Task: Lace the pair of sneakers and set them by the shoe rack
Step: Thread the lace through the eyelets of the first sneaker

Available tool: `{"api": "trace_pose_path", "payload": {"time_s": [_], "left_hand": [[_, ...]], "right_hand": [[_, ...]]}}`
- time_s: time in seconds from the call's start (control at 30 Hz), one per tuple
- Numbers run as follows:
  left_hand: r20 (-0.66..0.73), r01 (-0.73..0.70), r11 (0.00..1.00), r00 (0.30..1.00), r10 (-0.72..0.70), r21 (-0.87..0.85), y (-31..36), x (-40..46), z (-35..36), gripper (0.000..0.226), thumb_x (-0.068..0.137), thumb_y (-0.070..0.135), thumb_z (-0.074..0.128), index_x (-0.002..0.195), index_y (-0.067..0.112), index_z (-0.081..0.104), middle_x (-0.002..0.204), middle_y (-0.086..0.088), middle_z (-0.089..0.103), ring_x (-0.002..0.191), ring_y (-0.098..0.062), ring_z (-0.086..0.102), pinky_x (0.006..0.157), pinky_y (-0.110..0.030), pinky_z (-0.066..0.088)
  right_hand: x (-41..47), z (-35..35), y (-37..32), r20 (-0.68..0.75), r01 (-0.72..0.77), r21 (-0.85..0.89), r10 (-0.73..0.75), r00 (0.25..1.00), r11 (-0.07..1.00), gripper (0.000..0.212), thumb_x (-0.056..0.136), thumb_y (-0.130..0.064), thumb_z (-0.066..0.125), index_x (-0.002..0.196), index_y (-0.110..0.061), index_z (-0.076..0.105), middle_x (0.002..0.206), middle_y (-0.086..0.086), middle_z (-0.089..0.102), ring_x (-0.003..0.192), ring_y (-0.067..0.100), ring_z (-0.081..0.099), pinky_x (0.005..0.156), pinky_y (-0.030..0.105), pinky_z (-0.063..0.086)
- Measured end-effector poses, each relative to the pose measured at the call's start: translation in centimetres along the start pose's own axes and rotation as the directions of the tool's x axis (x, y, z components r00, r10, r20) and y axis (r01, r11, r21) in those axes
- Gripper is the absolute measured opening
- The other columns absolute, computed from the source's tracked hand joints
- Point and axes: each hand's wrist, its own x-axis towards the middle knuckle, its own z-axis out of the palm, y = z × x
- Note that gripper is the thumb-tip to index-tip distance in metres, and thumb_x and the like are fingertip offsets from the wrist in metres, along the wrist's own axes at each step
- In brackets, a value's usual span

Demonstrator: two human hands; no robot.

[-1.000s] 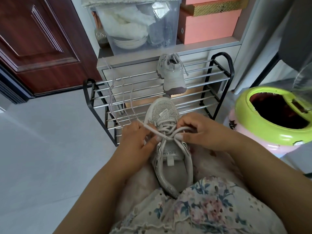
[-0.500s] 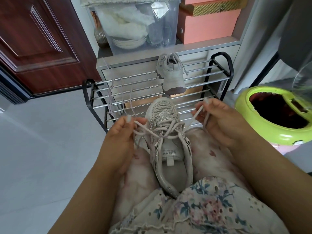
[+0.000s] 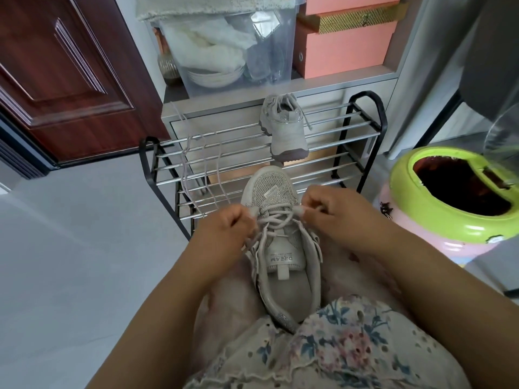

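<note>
A pale grey sneaker (image 3: 283, 265) lies on my lap, toe pointing away from me, its lace (image 3: 276, 219) crossed over the tongue. My left hand (image 3: 224, 234) pinches the left end of the lace beside the shoe. My right hand (image 3: 334, 214) pinches the right end at the opposite side. The second grey sneaker (image 3: 285, 130) sits on the top bars of the black and chrome shoe rack (image 3: 337, 141), its own lace loose. Another loose lace (image 3: 196, 175) hangs over the rack's left bars.
A green and pink bin (image 3: 449, 203) stands on the floor to my right. Behind the rack a grey cabinet (image 3: 252, 92) bears a clear storage box (image 3: 230, 49) and pink boxes (image 3: 345, 54). A dark red door (image 3: 61, 80) is at the left, above grey floor.
Both hands drew the lace ends out sideways and have now come back close to the shoe's eyelets, still holding the ends. The sneaker stays on my lap.
</note>
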Motion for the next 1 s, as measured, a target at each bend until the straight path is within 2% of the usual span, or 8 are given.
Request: {"api": "trace_pose_path", "payload": {"time_s": [0.1,0.2,0.43,0.57,0.63,0.77,0.9,1.0], "left_hand": [[-0.021,-0.104,0.953,0.993,0.114,0.285,0.2,-0.2,0.2,0.032,0.094,0.041,0.048,0.073,0.018,0.055,0.059,0.006,0.056,0.056,-0.008,0.05,0.06,-0.032,0.044],[0.04,-0.121,0.937,0.993,0.114,0.327,-0.1,-0.1,0.4,0.036,0.091,0.045,0.05,0.07,0.016,0.052,0.063,0.001,0.054,0.059,-0.012,0.047,0.06,-0.03,0.039],[0.099,-0.006,0.965,0.995,0.033,-0.261,-0.6,0.2,1.3,0.05,0.083,0.012,0.07,0.053,0.017,0.03,0.047,0.003,0.024,0.041,-0.008,0.019,0.04,-0.017,0.019],[0.249,-0.007,0.937,0.963,0.1,-0.35,-0.5,-0.6,0.0,0.051,0.083,0.046,0.06,0.052,0.01,0.043,0.048,-0.006,0.033,0.044,-0.014,0.03,0.045,-0.021,0.027],[0.298,-0.088,0.952,0.938,0.178,-0.292,0.0,-1.0,-1.6,0.064,0.084,0.062,0.04,0.054,0.008,0.057,0.05,-0.012,0.052,0.046,-0.018,0.045,0.048,-0.019,0.039],[-0.025,-0.23,0.963,0.973,0.229,-0.141,0.7,-0.5,-2.0,0.047,0.097,0.042,0.045,0.07,0.014,0.071,0.072,0.0,0.069,0.065,-0.013,0.064,0.055,-0.015,0.049],[-0.008,-0.304,0.906,0.947,0.321,0.296,0.2,0.6,0.0,0.026,0.096,0.034,0.05,0.086,0.018,0.068,0.08,0.004,0.065,0.076,-0.006,0.057,0.062,-0.021,0.044],[-0.033,-0.226,0.932,0.969,0.245,0.282,0.0,0.7,0.9,0.015,0.095,0.029,0.051,0.088,0.025,0.062,0.072,0.008,0.066,0.069,0.0,0.058,0.058,-0.014,0.041]], "right_hand": [[0.0,0.0,-0.3,0.126,0.043,-0.124,-0.028,0.992,0.991,0.041,0.09,-0.049,0.048,0.059,-0.023,0.045,0.057,-0.004,0.048,0.054,0.008,0.043,0.057,0.031,0.036],[0.0,0.5,-0.2,0.139,-0.041,0.067,0.032,0.99,0.997,0.044,0.087,-0.045,0.059,0.056,-0.016,0.046,0.048,-0.007,0.04,0.046,0.006,0.035,0.052,0.028,0.031],[-0.1,1.2,-0.4,0.081,-0.071,0.474,0.037,0.996,0.878,0.054,0.076,-0.013,0.077,0.049,-0.018,0.031,0.047,-0.004,0.03,0.043,0.004,0.025,0.043,0.015,0.024],[-0.8,-0.4,-0.1,0.193,-0.031,0.556,-0.093,0.977,0.831,0.047,0.077,-0.032,0.07,0.043,-0.019,0.041,0.049,0.006,0.038,0.047,0.017,0.035,0.052,0.024,0.033],[-0.9,-1.7,0.1,0.154,-0.007,0.519,-0.086,0.984,0.855,0.044,0.081,-0.039,0.061,0.044,-0.016,0.053,0.053,0.007,0.053,0.053,0.026,0.05,0.062,0.027,0.042],[0.4,-1.7,0.0,-0.189,0.165,0.087,-0.147,0.971,0.982,0.028,0.085,-0.041,0.056,0.069,-0.022,0.068,0.069,-0.007,0.062,0.074,0.004,0.053,0.076,0.022,0.039],[1.2,0.3,-0.4,-0.08,0.195,-0.078,-0.201,0.976,0.978,0.026,0.088,-0.042,0.051,0.079,-0.023,0.066,0.076,-0.01,0.059,0.08,0.011,0.052,0.077,0.031,0.042],[1.5,0.0,-0.7,-0.114,0.175,-0.068,-0.182,0.977,0.982,0.029,0.09,-0.038,0.054,0.077,-0.015,0.067,0.076,-0.002,0.056,0.077,0.015,0.052,0.07,0.031,0.039]]}}
